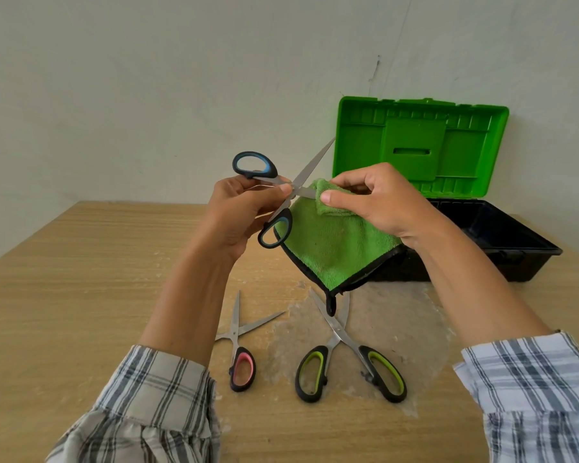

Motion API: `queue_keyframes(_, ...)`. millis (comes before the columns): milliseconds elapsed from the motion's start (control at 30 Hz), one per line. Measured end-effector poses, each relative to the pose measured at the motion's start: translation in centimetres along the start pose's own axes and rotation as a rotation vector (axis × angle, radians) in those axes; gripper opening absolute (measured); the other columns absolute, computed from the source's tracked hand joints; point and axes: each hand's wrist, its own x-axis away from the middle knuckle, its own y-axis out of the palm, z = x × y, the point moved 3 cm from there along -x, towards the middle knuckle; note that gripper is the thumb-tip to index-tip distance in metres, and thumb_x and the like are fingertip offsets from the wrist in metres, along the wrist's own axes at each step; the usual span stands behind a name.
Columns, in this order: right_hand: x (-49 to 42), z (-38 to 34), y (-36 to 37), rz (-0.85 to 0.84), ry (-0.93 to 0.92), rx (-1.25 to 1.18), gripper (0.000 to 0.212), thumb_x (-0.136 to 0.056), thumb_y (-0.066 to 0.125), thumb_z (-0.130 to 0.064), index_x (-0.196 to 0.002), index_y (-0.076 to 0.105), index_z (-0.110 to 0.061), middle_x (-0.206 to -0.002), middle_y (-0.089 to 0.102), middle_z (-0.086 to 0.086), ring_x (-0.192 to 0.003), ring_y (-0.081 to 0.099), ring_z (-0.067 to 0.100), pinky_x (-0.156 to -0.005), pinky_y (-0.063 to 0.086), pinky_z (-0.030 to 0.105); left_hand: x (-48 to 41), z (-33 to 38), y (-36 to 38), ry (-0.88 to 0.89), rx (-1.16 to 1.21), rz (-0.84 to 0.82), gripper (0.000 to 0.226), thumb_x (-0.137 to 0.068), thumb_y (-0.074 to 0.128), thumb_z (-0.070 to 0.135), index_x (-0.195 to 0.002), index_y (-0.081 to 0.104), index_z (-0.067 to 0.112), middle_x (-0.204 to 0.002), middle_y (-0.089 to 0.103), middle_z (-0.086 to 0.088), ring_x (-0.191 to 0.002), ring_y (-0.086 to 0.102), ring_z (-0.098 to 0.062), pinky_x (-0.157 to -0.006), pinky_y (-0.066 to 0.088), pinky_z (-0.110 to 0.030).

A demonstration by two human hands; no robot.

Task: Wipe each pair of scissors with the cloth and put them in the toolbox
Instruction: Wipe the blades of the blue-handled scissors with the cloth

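You have one view, from the wide-angle camera on your head, facing forward and tilted down across the table (81, 279) toward the wall (147, 78) behind it. It sits near: your left hand (241, 215) and right hand (381, 202) hold the centre of the frame, and your sleeves (141, 406) run off its bottom edge.

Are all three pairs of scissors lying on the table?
No, the left hand holds the blue-handled scissors up against the cloth; the pink-handled scissors and the green-handled scissors lie on the table.
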Motion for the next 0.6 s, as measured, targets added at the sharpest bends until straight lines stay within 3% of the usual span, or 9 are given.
queue_keyframes(300,1.0,1.2,-1.6,0.009,0.051,-0.032,0.005,-0.088,0.074,-0.024,-0.091,0.078,-0.027,-0.080,0.075,-0.012,-0.076,0.066,-0.006,-0.073,0.048,0.004,-0.1,-0.1,-0.5,-0.004,0.014,0.023,0.009,-0.084,0.071,0.004,-0.091,0.071,0.008,-0.074,0.073,0.000,-0.068,0.068,-0.010,-0.061,0.055,-0.022)
queue_keyframes(467,1.3,1.6,-2.4,0.002,0.090,-0.035,0.008,-0.088,0.073,-0.023,-0.095,0.078,-0.023,-0.091,0.078,-0.001,-0.088,0.071,0.005,-0.087,0.052,0.020,-0.1,-0.1,-0.3,-0.013,0.003,0.011,0.011,-0.084,0.071,0.004,-0.094,0.071,0.006,-0.076,0.074,-0.001,-0.069,0.069,-0.010,-0.062,0.055,-0.022)
queue_keyframes(600,1.7,2.4,-4.8,0.069,0.180,-0.185,0.012,-0.084,0.075,-0.023,-0.095,0.077,-0.021,-0.093,0.079,-0.001,-0.092,0.075,0.015,-0.083,0.059,0.026,-0.3,0.5,-2.2,-0.007,0.040,0.061,0.007,-0.084,0.072,0.008,-0.091,0.072,0.009,-0.081,0.075,-0.003,-0.074,0.068,-0.011,-0.061,0.053,-0.021)
